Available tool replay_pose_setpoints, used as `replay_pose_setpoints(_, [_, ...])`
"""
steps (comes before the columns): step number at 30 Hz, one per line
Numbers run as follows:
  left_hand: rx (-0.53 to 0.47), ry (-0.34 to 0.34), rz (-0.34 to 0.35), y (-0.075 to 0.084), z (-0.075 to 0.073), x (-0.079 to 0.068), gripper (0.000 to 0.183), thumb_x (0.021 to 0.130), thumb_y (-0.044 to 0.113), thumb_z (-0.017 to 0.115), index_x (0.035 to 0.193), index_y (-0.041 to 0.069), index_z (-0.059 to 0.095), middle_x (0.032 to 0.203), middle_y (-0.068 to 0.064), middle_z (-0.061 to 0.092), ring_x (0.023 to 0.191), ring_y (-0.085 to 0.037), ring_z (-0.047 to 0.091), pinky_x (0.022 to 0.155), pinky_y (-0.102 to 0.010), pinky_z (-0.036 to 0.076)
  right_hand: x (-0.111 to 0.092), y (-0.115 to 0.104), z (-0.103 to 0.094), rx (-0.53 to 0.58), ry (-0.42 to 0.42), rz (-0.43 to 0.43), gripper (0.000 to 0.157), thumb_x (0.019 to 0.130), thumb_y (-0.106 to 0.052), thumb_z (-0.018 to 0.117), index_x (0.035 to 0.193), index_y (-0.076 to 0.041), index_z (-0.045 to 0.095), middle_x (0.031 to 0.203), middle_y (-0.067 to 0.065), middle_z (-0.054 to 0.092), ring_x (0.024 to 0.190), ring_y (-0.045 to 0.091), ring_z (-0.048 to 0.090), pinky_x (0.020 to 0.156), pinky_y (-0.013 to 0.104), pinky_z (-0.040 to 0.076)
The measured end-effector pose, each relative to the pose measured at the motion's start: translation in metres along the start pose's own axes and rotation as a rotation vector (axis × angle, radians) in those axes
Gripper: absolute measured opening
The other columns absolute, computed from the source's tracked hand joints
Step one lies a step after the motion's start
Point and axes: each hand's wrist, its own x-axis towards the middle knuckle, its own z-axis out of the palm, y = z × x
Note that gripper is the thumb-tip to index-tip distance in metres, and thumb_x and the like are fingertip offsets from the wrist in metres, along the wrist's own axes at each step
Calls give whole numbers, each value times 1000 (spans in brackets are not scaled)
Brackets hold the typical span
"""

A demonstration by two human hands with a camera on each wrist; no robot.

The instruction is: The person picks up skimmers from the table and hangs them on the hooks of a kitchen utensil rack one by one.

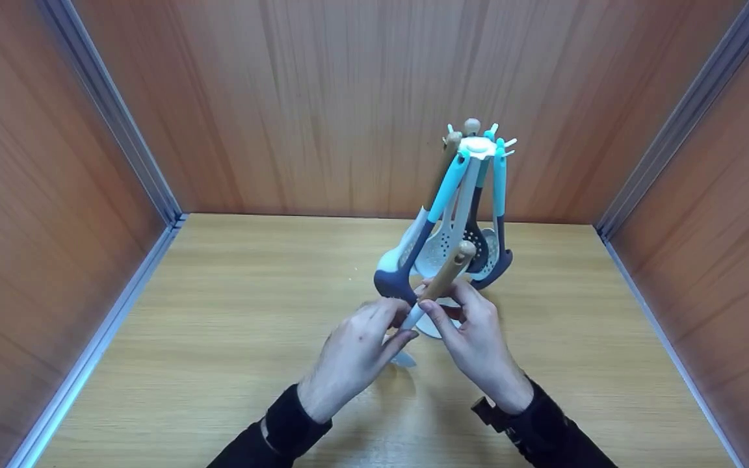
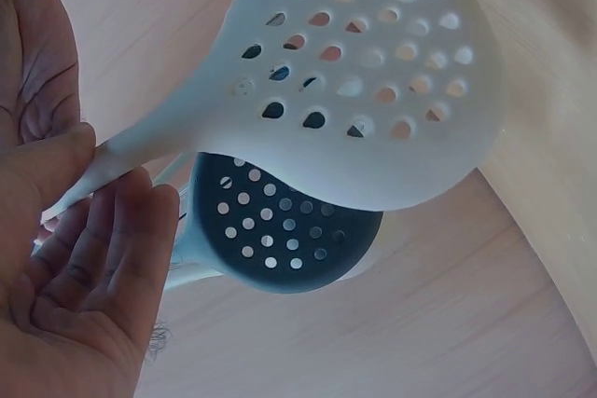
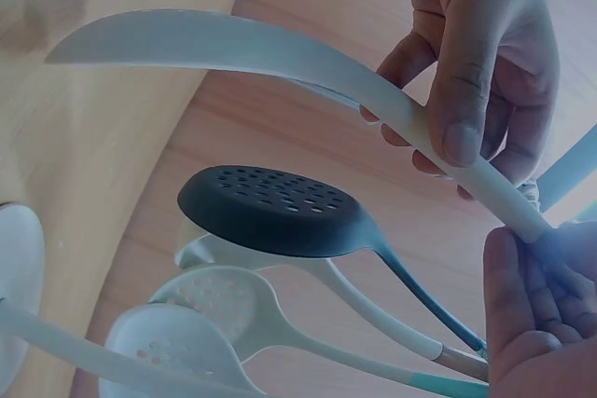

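A skimmer, its pale head [image 2: 308, 160] pierced with teardrop holes and its handle [image 1: 443, 279] wooden, is held tilted in front of a white utensil stand [image 1: 478, 146]. My left hand [image 1: 361, 331] pinches its pale neck between thumb and fingers. Higher up, near where the wood begins, the thumb and fingers of my right hand [image 1: 475, 325] grip the handle. Seen from the right wrist, the skimmer head [image 3: 233, 39] is almost edge-on. Just behind my hands hangs a dark blue ladle [image 1: 394, 283] with a turquoise handle.
More utensils hang around the stand, among them a dark skimmer [image 3: 280, 230], pale slotted ones [image 3: 219, 300] and another dark ladle [image 1: 495, 273]. The stand's round white base [image 1: 428, 328] is partly hidden by my hands. Wood-grain panels [image 1: 348, 97] enclose the tabletop [image 1: 251, 279] behind and on both sides.
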Motion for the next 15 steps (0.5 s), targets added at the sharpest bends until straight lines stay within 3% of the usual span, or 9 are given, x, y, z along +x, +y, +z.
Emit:
replay_pose_setpoints(9, [20, 3, -18, 0, -3, 3, 26, 115, 34, 77, 134, 16, 76, 122, 0, 84, 111, -16, 81, 93, -33, 73, 2, -2, -3, 7, -12, 44, 34, 114, -8, 76, 145, 2, 68, 131, 14, 81, 122, 25, 82, 99, 43, 74])
replay_pose_setpoints(15, [37, 28, -26, -3, -4, 4, 21, 118, 33, 73, 132, 18, 77, 123, 1, 84, 111, -16, 80, 92, -35, 72, 3, -2, -6, 15, -12, 75, 35, 115, -9, 75, 149, 0, 69, 132, 18, 81, 123, 26, 82, 102, 37, 73])
